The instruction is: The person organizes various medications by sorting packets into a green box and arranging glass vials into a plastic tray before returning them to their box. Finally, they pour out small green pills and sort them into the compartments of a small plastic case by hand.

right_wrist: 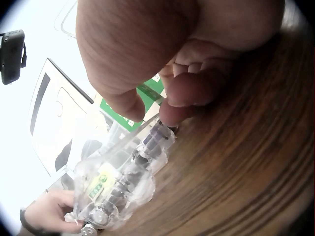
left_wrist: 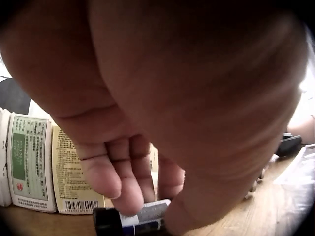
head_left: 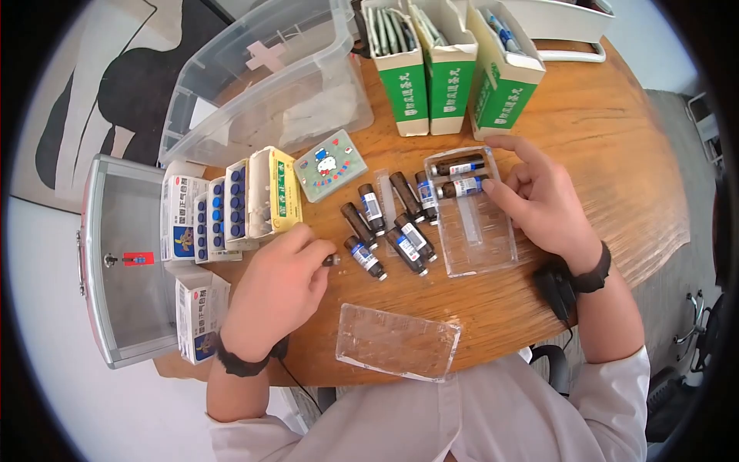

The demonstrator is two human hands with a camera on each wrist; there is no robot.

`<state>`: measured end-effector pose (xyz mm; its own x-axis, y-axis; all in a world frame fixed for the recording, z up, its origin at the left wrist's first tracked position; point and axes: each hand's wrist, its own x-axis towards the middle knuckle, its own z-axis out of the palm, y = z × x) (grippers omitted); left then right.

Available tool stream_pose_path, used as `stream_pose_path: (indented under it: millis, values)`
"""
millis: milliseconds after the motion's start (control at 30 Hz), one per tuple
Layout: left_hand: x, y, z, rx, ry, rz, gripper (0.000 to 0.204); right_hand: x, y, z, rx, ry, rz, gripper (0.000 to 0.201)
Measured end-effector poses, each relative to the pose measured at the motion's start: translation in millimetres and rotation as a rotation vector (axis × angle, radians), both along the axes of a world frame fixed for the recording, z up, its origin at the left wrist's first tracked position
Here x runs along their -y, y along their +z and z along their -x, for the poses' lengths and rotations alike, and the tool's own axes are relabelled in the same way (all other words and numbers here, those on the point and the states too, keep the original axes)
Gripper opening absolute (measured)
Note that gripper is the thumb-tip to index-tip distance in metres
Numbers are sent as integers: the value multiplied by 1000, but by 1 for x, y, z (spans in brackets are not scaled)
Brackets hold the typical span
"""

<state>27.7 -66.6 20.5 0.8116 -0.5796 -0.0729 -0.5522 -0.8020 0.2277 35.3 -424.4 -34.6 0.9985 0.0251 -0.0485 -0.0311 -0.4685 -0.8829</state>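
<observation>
My left hand (head_left: 279, 291) pinches a dark vial (head_left: 331, 260) between thumb and fingers, left of the loose vials; its blue-and-white label (left_wrist: 147, 219) shows in the left wrist view. Several brown vials (head_left: 372, 209) with blue-and-white labels lie on the table between my hands. A clear plastic tray (head_left: 496, 245) holds two vials side by side at its far end, the nearer one (head_left: 464, 187) by my right thumb. My right hand (head_left: 550, 202) rests at that end, thumb and index finger apart, index at the far corner. In the right wrist view the fingertips are by the tray's end (right_wrist: 160, 135).
Another clear tray (head_left: 396, 343) lies near the front edge. Farther back are a Hello Kitty tin (head_left: 331, 165), a yellow box (head_left: 286, 189) and boxed blue-capped vials (head_left: 236, 200). Green-and-white boxes (head_left: 450, 88) and a plastic bin (head_left: 269, 100) stand behind, a metal-edged case (head_left: 131, 300) at left.
</observation>
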Motion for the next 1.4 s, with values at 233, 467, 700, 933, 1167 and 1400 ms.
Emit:
stream_pose_path:
  millis: [233,467,700,933,1167,1400]
  values:
    - [45,31,-15,-20,-27,296,22,3,1,-1,-42,5,-51,49]
    - [124,-4,-44,90,-407,500,20,5,1,-1,-96,-18,-141,48]
    - [122,-29,-53,111,-461,348,20,7,1,0,-19,60,-7,66]
    - [99,2,-45,158,-431,285,26,5,1,-1,-49,52,-1,72]
    - [28,6,-19,-37,-403,55,25,2,6,-1,-61,49,-6,63]
    - [44,20,-17,-47,-344,190,21,5,3,0,-74,26,-78,55]
